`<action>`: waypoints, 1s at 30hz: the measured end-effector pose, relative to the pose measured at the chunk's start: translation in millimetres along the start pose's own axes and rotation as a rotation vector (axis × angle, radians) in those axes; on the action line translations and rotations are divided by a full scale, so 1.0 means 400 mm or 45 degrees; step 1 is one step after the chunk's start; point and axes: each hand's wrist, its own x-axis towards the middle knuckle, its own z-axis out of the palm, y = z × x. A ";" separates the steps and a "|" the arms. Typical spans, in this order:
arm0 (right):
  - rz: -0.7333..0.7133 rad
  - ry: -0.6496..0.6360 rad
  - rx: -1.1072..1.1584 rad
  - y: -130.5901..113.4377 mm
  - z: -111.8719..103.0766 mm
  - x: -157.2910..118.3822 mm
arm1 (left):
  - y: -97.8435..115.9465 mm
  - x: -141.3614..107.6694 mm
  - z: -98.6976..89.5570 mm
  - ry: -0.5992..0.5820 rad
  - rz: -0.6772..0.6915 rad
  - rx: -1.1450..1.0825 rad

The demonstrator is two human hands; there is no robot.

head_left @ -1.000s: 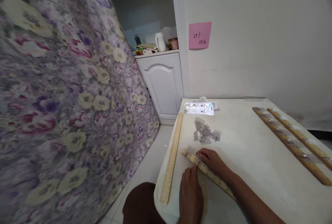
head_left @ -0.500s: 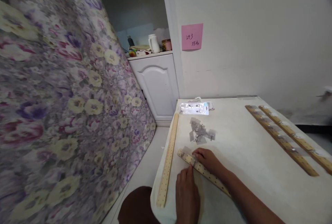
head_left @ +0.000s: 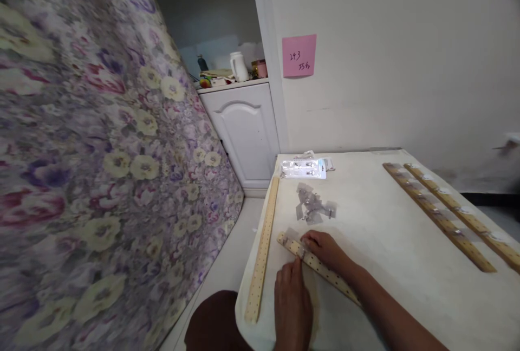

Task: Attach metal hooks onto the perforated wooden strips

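In the head view, a perforated wooden strip [head_left: 330, 276] lies slantwise on the table. A clear adhesive hook [head_left: 303, 253] sits on it near its far end, between my two hands. My right hand [head_left: 323, 248] is closed, its fingertips pinching the far side of this hook over the strip. From the near side my left hand [head_left: 292, 297] reaches in with fingers curled, its fingertips at the hook and the strip's edge. Another clear hook [head_left: 285, 238] is on the strip's far tip. Beyond the strip lies a loose pile of clear hooks [head_left: 312, 205].
A second perforated strip [head_left: 262, 253] runs along the table's left edge. Packaged hooks [head_left: 303, 168] lie at the back. Two strips carrying hooks [head_left: 441, 215] [head_left: 467, 215] are on the right. A floral curtain [head_left: 114, 150] hangs at left; a pink note [head_left: 299, 56] is on the wall.
The view has shifted slightly. Both hands stay at the same hook on the strip, with no clear movement.
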 end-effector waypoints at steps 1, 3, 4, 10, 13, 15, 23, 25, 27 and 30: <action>0.001 -0.001 0.002 0.000 0.000 0.000 | 0.000 0.000 0.000 0.001 0.003 -0.001; 0.005 -0.005 0.006 0.000 -0.001 -0.001 | -0.001 0.001 0.000 0.002 0.011 0.000; 0.009 -0.005 0.006 0.000 -0.001 -0.001 | -0.001 0.002 0.000 0.000 0.012 0.001; 0.007 -0.005 -0.006 -0.002 -0.002 0.000 | 0.001 0.003 -0.001 -0.016 0.008 -0.002; -0.003 0.001 -0.005 -0.002 -0.002 0.000 | 0.001 0.001 0.000 -0.018 0.006 -0.006; 0.002 0.003 -0.007 -0.002 -0.002 0.000 | 0.001 0.000 0.002 -0.019 0.006 0.002; 0.002 0.011 -0.026 0.003 0.000 0.001 | 0.011 0.003 -0.003 -0.076 -0.039 0.110; 0.007 0.016 -0.023 0.002 0.000 0.001 | 0.013 0.003 -0.005 -0.076 -0.043 0.113; 0.010 0.018 -0.020 0.001 0.001 0.000 | 0.014 0.002 -0.006 -0.073 -0.043 0.109; 0.012 0.013 -0.022 0.001 0.001 0.000 | 0.015 0.002 -0.006 -0.060 -0.032 0.107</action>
